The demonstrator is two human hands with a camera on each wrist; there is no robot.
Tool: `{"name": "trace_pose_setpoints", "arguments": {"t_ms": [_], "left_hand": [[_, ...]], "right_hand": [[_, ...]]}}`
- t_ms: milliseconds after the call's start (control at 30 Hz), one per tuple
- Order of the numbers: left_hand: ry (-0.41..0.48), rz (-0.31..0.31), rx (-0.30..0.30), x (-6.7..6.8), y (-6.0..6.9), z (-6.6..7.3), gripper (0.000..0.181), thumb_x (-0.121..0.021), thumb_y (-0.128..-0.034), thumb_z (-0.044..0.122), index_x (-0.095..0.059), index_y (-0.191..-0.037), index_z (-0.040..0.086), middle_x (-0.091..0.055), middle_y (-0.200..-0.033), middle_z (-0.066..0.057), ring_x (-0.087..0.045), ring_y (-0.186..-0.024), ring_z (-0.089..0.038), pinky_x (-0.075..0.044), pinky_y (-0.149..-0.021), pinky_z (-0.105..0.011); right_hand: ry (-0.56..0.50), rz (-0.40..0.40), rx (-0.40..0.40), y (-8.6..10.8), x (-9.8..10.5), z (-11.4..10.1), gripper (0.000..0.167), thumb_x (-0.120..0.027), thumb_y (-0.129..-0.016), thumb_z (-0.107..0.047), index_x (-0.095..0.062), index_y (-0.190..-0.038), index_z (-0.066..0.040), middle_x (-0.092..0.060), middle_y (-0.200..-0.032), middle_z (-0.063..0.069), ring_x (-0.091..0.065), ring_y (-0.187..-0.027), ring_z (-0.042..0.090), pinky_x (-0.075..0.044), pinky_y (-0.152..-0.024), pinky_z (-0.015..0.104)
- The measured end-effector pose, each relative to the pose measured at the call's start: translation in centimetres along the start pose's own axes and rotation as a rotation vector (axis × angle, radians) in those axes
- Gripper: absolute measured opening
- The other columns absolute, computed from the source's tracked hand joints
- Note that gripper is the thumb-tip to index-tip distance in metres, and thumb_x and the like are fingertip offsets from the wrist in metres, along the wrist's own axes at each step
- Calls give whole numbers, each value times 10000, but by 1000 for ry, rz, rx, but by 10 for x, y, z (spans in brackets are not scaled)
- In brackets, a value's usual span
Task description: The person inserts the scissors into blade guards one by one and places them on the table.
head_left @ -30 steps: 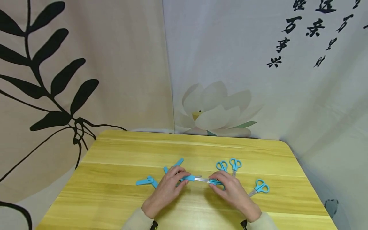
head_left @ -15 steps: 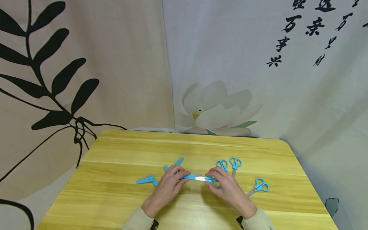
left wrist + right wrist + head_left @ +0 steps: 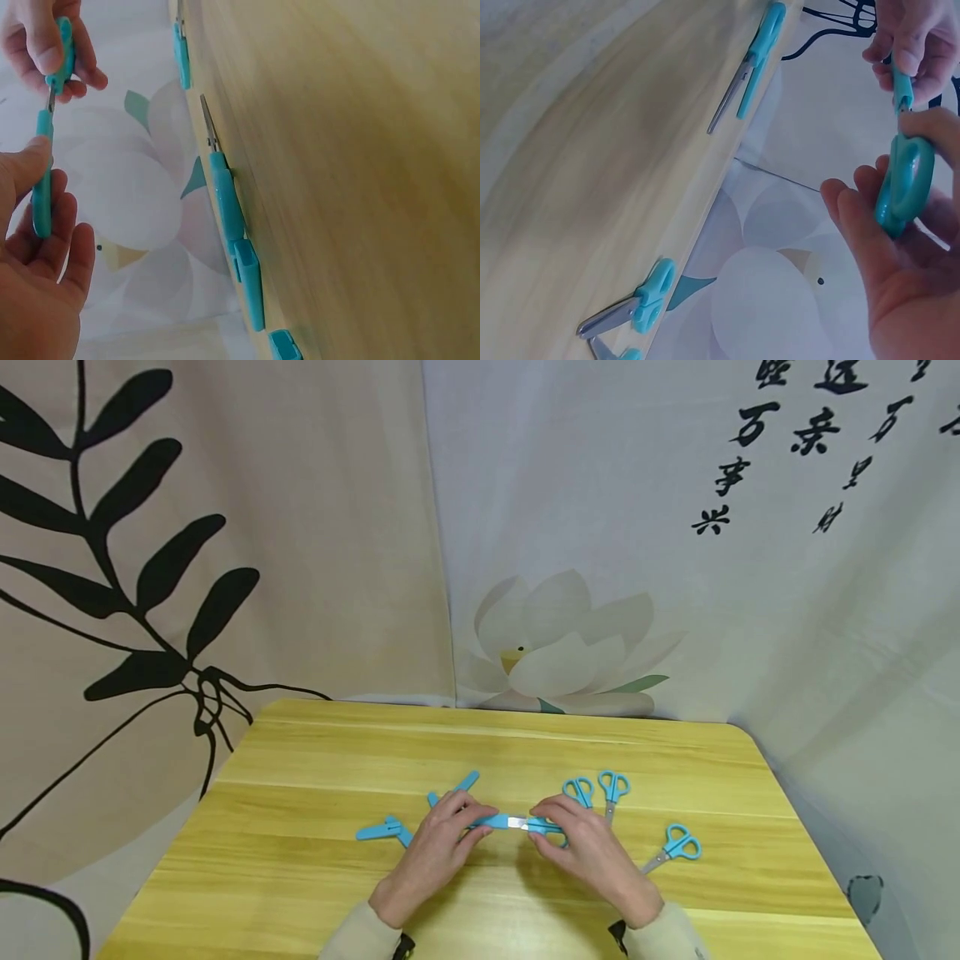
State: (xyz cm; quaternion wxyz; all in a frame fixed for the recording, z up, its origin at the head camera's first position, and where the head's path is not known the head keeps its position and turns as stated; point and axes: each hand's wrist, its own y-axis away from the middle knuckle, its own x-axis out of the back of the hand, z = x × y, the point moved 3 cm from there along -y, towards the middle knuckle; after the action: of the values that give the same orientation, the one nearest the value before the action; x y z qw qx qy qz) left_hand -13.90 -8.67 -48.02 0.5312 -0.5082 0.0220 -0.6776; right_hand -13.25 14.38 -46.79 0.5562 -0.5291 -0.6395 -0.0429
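Observation:
Between my two hands, above the table, is one pair of blue-handled scissors (image 3: 542,827) pointing left, its blades partly inside a blue blade cover (image 3: 492,822). My left hand (image 3: 435,843) pinches the cover between thumb and fingers. Around the handles (image 3: 911,180) curl the thumb and fingers of my right hand (image 3: 592,852). A short length of bare blade (image 3: 517,822) shows between cover and handles. The left wrist view shows the cover (image 3: 42,202) lined up with the scissors. The blade tips are hidden inside it.
Several scissors lie on the wooden table (image 3: 300,893): two at the back right (image 3: 578,790), one farther right (image 3: 682,842), another (image 3: 227,199) beyond the hands. Loose blue covers (image 3: 382,832) lie to the left. A printed cloth (image 3: 337,527) hangs behind the table edge.
My right hand has moved left with the scissors, pushing the blades deeper into the cover, so less blade shows. My left hand has stayed almost in place.

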Motion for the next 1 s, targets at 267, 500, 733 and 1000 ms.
{"name": "trace_pose_setpoints", "arguments": {"t_ms": [267,500,733,1000], "left_hand": [[9,-18,5,1,0,1,221,-777,-924,109,-759,-1139,160,-604,-1058,79,-483,-872,-61,-475,-711,-210],[16,-35,10,2,0,0,219,-762,-935,112,-756,-1147,166,-595,-1045,84,-471,-850,-54,-464,-704,-209],[13,-38,-5,3,0,-2,209,-760,-938,115,-756,-1141,162,-594,-1032,84,-459,-835,-52,-455,-702,-210],[31,-54,-9,4,1,-4,195,-751,-945,118,-752,-1139,143,-600,-1033,60,-486,-821,-94,-463,-704,-222]], "right_hand": [[-10,17,35,-3,-1,-3,235,-892,-804,-127,-742,-985,-117,-704,-1055,-10,-697,-860,124,-605,-707,291],[-9,13,32,-5,-2,-4,223,-894,-804,-136,-744,-969,-123,-707,-1049,-18,-693,-858,118,-599,-702,275],[-6,5,35,-6,-3,-5,227,-898,-803,-143,-747,-972,-132,-711,-1049,-22,-699,-870,126,-602,-711,280],[-14,-15,24,-7,-5,-5,218,-890,-813,-149,-748,-978,-138,-717,-1041,-29,-699,-862,123,-600,-708,286]]}}
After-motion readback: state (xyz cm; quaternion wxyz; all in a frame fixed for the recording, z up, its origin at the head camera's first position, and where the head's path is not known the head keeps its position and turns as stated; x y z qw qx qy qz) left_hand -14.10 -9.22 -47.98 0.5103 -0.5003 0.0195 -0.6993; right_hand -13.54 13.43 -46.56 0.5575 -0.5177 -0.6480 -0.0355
